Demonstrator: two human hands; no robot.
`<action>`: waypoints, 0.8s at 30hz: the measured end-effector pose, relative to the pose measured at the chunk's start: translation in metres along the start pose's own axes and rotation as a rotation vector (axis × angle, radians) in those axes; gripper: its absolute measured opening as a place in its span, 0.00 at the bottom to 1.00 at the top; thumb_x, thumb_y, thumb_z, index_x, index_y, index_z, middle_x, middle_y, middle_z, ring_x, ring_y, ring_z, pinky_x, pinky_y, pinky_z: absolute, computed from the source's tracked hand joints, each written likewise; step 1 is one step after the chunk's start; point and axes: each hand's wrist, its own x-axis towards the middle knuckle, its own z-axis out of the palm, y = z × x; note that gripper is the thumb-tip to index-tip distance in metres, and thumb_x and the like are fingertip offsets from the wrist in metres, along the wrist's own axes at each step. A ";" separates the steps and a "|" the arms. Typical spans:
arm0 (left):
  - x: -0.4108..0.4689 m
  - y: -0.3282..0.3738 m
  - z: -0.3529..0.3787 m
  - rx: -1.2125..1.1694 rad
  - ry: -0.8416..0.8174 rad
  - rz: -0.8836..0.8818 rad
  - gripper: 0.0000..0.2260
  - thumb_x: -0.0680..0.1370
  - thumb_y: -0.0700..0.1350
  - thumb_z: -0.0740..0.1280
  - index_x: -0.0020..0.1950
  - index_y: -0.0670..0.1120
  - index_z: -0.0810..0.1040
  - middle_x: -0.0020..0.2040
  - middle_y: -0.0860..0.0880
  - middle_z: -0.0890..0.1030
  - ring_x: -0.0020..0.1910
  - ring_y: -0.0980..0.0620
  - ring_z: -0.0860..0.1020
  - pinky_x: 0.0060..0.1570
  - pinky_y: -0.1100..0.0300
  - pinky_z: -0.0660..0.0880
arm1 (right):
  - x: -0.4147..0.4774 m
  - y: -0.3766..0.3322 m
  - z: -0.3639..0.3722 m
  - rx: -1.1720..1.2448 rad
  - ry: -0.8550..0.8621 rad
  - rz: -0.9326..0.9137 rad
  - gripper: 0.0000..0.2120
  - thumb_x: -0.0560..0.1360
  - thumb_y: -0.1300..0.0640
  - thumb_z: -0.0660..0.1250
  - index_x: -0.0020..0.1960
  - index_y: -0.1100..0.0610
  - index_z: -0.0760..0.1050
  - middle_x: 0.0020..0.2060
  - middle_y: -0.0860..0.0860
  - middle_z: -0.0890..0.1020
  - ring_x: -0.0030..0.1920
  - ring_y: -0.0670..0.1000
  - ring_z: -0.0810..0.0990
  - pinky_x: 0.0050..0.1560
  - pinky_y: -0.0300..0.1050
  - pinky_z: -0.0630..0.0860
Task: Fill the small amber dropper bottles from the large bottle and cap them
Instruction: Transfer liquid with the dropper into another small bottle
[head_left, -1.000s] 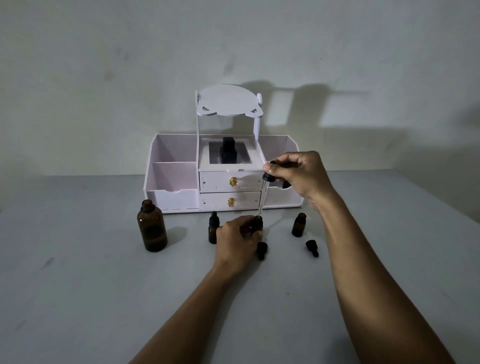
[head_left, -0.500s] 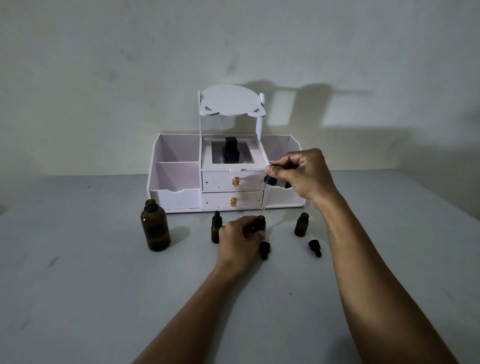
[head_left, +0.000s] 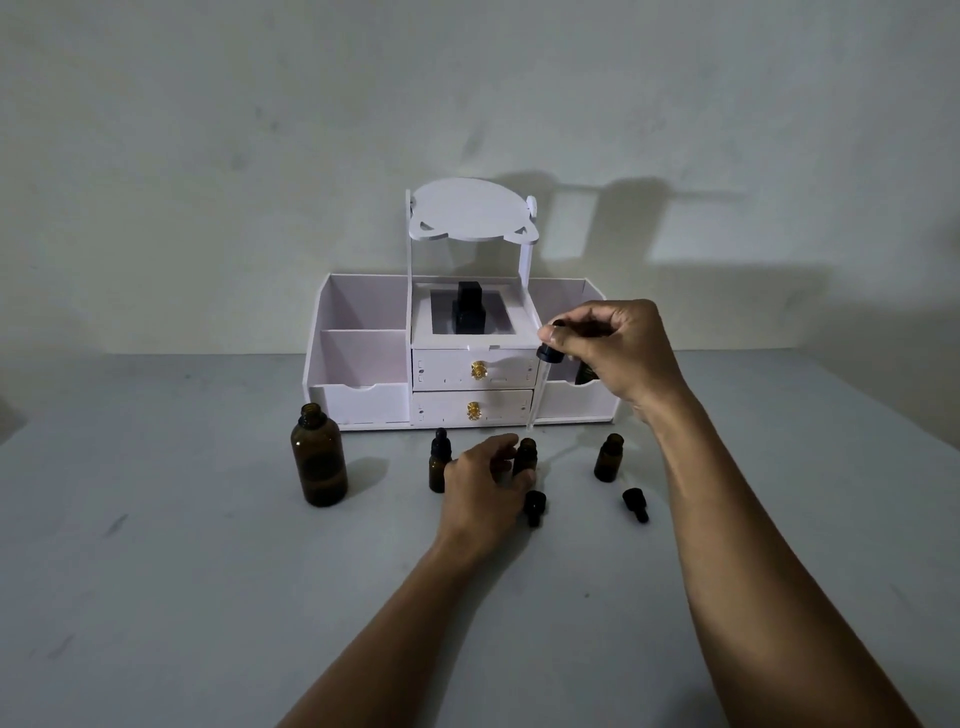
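The scene is sitting in dim, cool light, with the corners falling darker. A light from the front left is throwing hard shadows of the white organiser (head_left: 462, 358) up and rightward on the wall (head_left: 208, 130). Small shadows are trailing right of the bottles on the desk (head_left: 156, 571). Focus is holding sharp; the edges are bowing slightly.

I see a plain, dim room, likely a home: a bare pale wall (head_left: 260, 130), a grey table (head_left: 156, 597), and a white vanity-style organizer (head_left: 363, 364) with small gold-knobbed drawers (head_left: 475, 370).
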 end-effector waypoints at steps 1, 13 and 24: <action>0.000 0.000 -0.001 -0.002 -0.006 -0.008 0.23 0.76 0.43 0.73 0.71 0.48 0.76 0.61 0.49 0.83 0.59 0.55 0.80 0.64 0.59 0.76 | 0.000 -0.002 -0.001 0.010 0.015 -0.009 0.06 0.70 0.58 0.78 0.45 0.59 0.86 0.30 0.43 0.84 0.29 0.38 0.79 0.36 0.36 0.77; -0.046 0.015 -0.113 -0.029 0.330 0.261 0.15 0.75 0.42 0.75 0.59 0.54 0.81 0.49 0.56 0.84 0.43 0.59 0.82 0.38 0.68 0.78 | -0.010 -0.062 0.029 0.442 0.148 -0.165 0.05 0.71 0.61 0.77 0.45 0.57 0.84 0.36 0.48 0.86 0.36 0.50 0.84 0.43 0.44 0.82; -0.023 -0.053 -0.191 -0.076 0.316 0.055 0.34 0.63 0.60 0.74 0.68 0.55 0.76 0.58 0.57 0.82 0.57 0.60 0.81 0.48 0.65 0.79 | -0.017 -0.067 0.124 0.541 0.014 -0.051 0.04 0.71 0.62 0.77 0.46 0.59 0.85 0.39 0.57 0.87 0.43 0.62 0.86 0.52 0.59 0.83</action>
